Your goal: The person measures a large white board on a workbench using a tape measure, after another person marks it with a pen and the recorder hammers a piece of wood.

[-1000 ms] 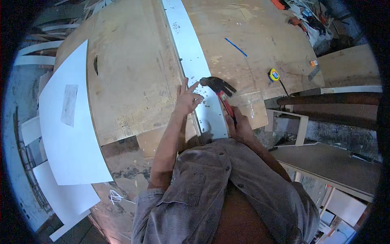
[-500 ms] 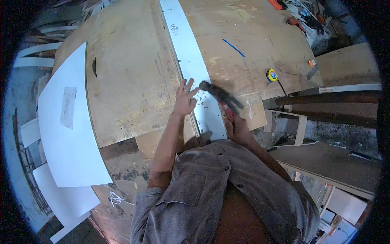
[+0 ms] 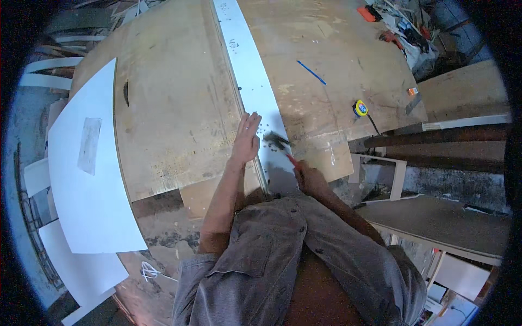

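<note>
white strip (image 3: 260, 100): from my seat I've got it running away across the plywood table (image 3: 174, 103), near end reaching the front of the grey-brown shirt (image 3: 250, 239); it passes between the two hands, partly under the left fingertips (image 3: 255, 116) and just left of the right knuckles
left hand (image 3: 246, 142): I see it laid over the strip's left edge, fingers nearly straight and close together, pointing away from the body, not wrapped around anything
right hand (image 3: 311, 179): fingers curled all the way round the red handle of the hammer, down near the shirt and just off the strip's right edge
hammer (image 3: 278, 142): head over the strip, just right of the left hand and apart from it; it's pretty smeared by blur on my feed, so I can't tell if it's touching the surface or hovering
tape measure (image 3: 360, 108): yellow, well right of both hands, on the table near its right edge
blue stick (image 3: 311, 72): thin, lying at a slant on bare plywood, between strip and tape measure but farther up
white panel (image 3: 89, 190): big one over at the table's left side, greyish patch on it, well apart from the left hand
</note>
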`<act>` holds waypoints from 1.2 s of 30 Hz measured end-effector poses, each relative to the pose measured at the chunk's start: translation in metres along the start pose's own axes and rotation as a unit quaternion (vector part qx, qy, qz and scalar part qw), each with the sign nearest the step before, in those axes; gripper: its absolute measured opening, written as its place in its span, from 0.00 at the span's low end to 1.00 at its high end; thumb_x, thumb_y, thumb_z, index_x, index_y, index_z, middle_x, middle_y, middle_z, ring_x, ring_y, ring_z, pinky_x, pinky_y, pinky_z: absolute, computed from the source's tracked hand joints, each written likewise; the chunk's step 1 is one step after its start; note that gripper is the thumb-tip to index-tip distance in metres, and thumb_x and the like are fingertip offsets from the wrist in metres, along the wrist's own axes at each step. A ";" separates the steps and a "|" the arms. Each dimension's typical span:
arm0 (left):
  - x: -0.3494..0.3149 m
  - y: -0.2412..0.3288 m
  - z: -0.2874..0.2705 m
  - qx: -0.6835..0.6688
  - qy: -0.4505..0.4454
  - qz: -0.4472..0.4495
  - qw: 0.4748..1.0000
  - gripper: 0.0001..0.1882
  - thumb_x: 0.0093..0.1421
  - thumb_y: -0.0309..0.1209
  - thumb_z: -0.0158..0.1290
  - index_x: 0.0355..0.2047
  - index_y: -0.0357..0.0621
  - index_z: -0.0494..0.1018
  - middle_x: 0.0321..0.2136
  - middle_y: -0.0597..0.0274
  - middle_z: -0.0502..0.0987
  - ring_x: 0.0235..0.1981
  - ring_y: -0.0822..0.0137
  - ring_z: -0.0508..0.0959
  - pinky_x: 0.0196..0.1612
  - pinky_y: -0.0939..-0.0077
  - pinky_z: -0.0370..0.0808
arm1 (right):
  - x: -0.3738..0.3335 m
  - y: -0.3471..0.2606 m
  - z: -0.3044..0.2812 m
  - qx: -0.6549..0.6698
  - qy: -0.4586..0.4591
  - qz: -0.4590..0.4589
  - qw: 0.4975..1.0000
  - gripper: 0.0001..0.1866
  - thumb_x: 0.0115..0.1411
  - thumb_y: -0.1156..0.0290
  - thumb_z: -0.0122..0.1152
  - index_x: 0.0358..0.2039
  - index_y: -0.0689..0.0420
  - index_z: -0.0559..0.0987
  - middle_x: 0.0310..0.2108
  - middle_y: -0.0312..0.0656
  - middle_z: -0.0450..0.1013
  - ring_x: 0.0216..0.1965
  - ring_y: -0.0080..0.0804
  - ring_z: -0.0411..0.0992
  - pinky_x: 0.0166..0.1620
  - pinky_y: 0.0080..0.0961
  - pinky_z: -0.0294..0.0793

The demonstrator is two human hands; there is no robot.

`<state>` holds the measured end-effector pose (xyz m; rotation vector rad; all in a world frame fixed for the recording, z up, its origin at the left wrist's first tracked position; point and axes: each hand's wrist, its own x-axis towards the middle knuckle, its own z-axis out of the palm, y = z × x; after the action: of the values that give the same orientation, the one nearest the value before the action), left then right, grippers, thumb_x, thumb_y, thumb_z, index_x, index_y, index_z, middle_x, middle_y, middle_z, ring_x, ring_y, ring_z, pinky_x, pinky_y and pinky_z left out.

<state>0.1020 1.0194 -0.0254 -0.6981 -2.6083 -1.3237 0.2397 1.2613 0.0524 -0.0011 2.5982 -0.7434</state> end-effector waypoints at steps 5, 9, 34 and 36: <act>-0.004 -0.002 -0.001 0.024 -0.017 0.008 1.000 0.36 0.53 0.20 0.40 0.65 0.38 0.62 0.66 0.41 0.60 0.70 0.35 0.53 0.72 0.49 0.52 | -0.017 -0.006 0.005 0.136 0.152 -0.111 0.973 0.12 0.68 0.62 0.54 0.44 0.56 0.71 0.29 0.53 0.76 0.27 0.49 0.77 0.29 0.49 0.74; -0.007 -0.005 -0.002 0.023 -0.013 0.021 0.999 0.35 0.52 0.20 0.41 0.65 0.38 0.62 0.66 0.40 0.62 0.70 0.36 0.52 0.73 0.48 0.52 | -0.013 0.019 0.021 0.022 0.134 -0.151 0.979 0.11 0.69 0.61 0.53 0.43 0.55 0.70 0.28 0.53 0.76 0.26 0.49 0.77 0.29 0.49 0.74; 0.058 0.067 0.021 0.109 -0.059 0.004 0.992 0.36 0.52 0.37 0.63 0.61 0.45 0.68 0.64 0.42 0.62 0.65 0.45 0.64 0.64 0.41 0.62 | 0.105 -0.015 -0.168 0.223 -0.216 -0.079 0.947 0.27 0.71 0.54 0.53 0.66 0.50 0.67 0.52 0.42 0.73 0.39 0.29 0.76 0.42 0.28 0.78; 0.080 0.059 0.030 0.120 -0.016 -0.035 0.992 0.31 0.54 0.38 0.62 0.58 0.44 0.70 0.62 0.44 0.65 0.61 0.47 0.67 0.61 0.45 0.65 | 0.144 -0.016 -0.180 0.196 -0.200 -0.174 0.944 0.25 0.71 0.55 0.53 0.64 0.51 0.67 0.53 0.44 0.72 0.46 0.32 0.73 0.50 0.30 0.74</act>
<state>0.0605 1.1000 0.0249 -0.5996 -2.7775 -0.9969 0.0336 1.3212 0.1389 -0.4521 2.0493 -1.2316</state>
